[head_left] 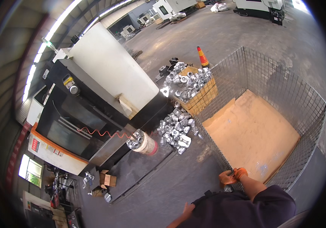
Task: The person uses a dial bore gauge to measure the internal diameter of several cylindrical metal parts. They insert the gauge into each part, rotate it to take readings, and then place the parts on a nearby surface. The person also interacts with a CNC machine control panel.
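My right hand [229, 177], in an orange glove, is closed at the near left corner of a large wire mesh basket [218, 150]. Its fingers look curled round the basket's top rim. Just below the glove a bit of a silvery metal part [227, 188] shows, and I cannot tell whether the hand touches it. Inside the basket, a flat brown sheet [254, 133], like cardboard, covers the bottom, with small shiny specks on it. Of my left arm only a bare stretch [184, 214] shows at the lower edge; the left hand is out of view.
Left of the basket lies a heap of silvery metal fittings [176, 129]. Beyond it stands a yellow crate [204, 98] full of such fittings, with an orange cone [202, 57] behind. A white bucket [146, 144] of parts stands by a large machine [79, 110]. An open cardboard box [108, 179] sits farther left.
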Available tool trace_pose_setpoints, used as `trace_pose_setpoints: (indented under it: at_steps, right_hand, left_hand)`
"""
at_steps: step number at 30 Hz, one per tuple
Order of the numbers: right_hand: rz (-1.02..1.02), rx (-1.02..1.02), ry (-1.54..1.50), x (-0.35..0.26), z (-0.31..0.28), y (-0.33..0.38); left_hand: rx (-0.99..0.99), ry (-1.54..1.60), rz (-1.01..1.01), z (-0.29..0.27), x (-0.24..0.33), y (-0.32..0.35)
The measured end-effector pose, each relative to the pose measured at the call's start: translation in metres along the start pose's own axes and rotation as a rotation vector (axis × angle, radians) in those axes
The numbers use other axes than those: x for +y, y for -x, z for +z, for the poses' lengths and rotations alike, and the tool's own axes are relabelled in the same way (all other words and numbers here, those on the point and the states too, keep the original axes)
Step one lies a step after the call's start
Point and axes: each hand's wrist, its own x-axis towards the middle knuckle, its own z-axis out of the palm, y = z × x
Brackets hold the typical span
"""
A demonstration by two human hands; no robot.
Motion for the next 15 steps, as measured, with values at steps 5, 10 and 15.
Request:
trace_pose_setpoints:
  at_steps: [5,10,15]
  right_hand:
    - [0.082,0.003,0.001,0.011,0.004,-0.01]
    - [0.02,-0.098,0.086,0.031,-0.005,-0.02]
    - [-0.022,-0.151,0.188,0.038,-0.037,-0.01]
  left_hand:
    - [0.0,0.11,0.036,-0.012,0.0,-0.004]
    - [-0.001,0.444,-0.215,-0.002,0.004,-0.004]
    - [-0.329,0.802,-0.766,-0.033,0.023,0.009]
